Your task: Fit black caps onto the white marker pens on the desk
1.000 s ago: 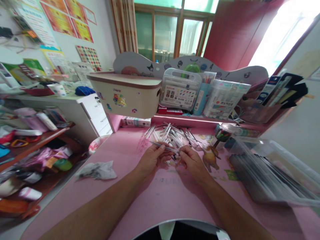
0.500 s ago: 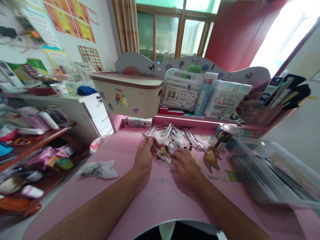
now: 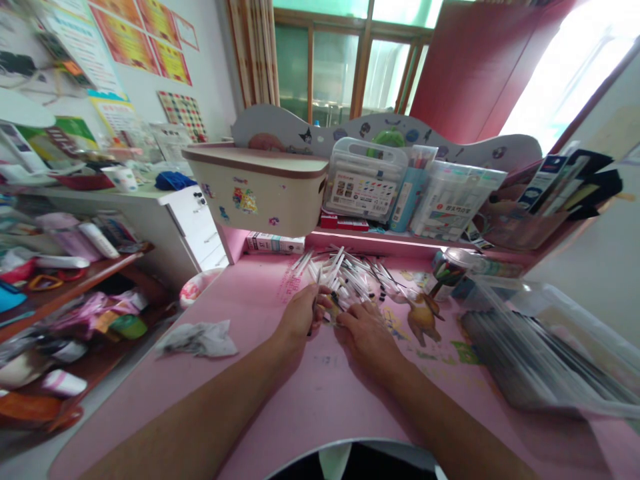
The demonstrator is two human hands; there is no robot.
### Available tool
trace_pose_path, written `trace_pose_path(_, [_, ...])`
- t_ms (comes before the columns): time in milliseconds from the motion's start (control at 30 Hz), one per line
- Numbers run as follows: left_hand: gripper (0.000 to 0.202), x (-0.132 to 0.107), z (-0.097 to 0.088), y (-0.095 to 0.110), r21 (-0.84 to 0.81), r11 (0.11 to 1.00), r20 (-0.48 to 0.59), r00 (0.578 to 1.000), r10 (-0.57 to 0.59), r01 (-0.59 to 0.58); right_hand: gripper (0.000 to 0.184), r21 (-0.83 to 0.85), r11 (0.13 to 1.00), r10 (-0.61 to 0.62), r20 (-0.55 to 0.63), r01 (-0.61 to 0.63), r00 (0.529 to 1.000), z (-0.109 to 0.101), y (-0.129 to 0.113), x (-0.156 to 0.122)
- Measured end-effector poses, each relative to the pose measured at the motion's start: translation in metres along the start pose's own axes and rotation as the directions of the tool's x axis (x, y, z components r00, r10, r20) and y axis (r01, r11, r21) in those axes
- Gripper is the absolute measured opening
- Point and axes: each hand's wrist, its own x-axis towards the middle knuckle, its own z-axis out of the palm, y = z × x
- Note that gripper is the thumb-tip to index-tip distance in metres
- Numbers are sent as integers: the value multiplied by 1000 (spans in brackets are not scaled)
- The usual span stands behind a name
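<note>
Both arms come in from the bottom edge, which cuts them off, so the elbows are out of sight. They lie over the pink table (image 3: pixel 320 393). The left hand (image 3: pixel 299 319) has its fingers closed around a thin dark pen (image 3: pixel 313 312). The pen stands almost straight up between them, and its lower end is hidden by the hand. The right hand (image 3: pixel 367 333) lies just beside the left fingers, palm down. Its fingers curl over the near edge of the pile of pens (image 3: pixel 345 270), and the fingertips are hidden, so I cannot tell if they hold anything.

Well off to the left of the left fingers lies a crumpled paper (image 3: pixel 197 339). Near the right fingers, on their right side, stands a small toy animal (image 3: pixel 423 319). Farther right is a clear box (image 3: pixel 540 353), blurry, with its end cut off by the edge. The pile spreads out just past the fingers. Behind it, higher up, sit a cream box (image 3: pixel 260 190) and a marker case (image 3: pixel 363 183); the words on it are too small to read.
</note>
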Motion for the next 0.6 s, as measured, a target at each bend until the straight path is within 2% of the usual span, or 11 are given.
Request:
trace_pose_path(100, [21,0,1,-2,30,999,15,999,-41,41,19,-2,1000,20,4,-20,1000,0,1,1])
trace_pose_path(200, [19,-2,2,-4,41,999,34,999,-17,15,16,1,999,43,0,-43,999,2,2,1])
trace_pose_path(367, [19,-6,5,-7,121,993,88,996,-11,1,22,49,997,71,-89,-66,993,1,11,3])
trace_pose_path(467, [21,-9,9,-9,166,985,153,988,13,-39,20,257,961,152,-175,-104,973,-8,20,7])
trace_pose_path(533, [23,-13,11,-11,190,978,197,979,43,-81,18,421,894,261,-214,-152,941,-17,26,9])
trace_pose_path(600, [24,-16,12,-15,206,973,221,973,61,-108,19,571,797,367,-196,-199,909,-24,31,10])
